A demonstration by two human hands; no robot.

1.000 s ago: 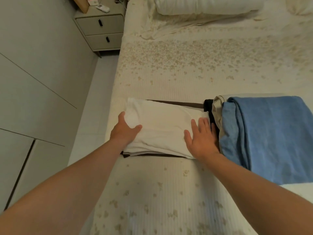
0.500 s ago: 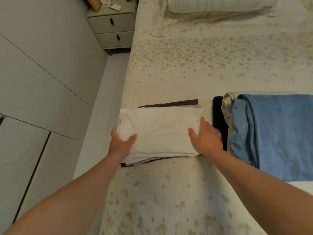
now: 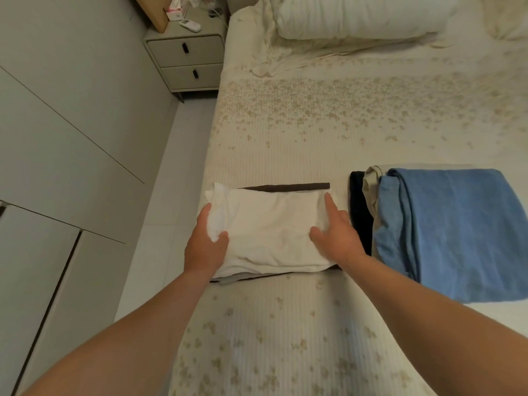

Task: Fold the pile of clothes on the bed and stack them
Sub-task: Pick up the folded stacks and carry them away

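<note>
A folded white garment tops a small stack near the left edge of the bed. Under it a dark brown garment shows along the far edge, and a grey layer peeks out at the near edge. My left hand grips the stack's left end, thumb on top. My right hand holds the right end, with thumb and index finger on the white cloth and the other fingers down over the edge. To the right, with a gap between, a blue garment lies on beige and black pieces.
A pillow lies at the head of the bed. A two-drawer nightstand with small items on top stands at the far left. Pale cupboard fronts line the left side, with a narrow strip of floor beside the bed.
The white-topped stack has shifted left, opening a gap to the black and blue pile. My right hand went from lying flat on top to holding the right end.
</note>
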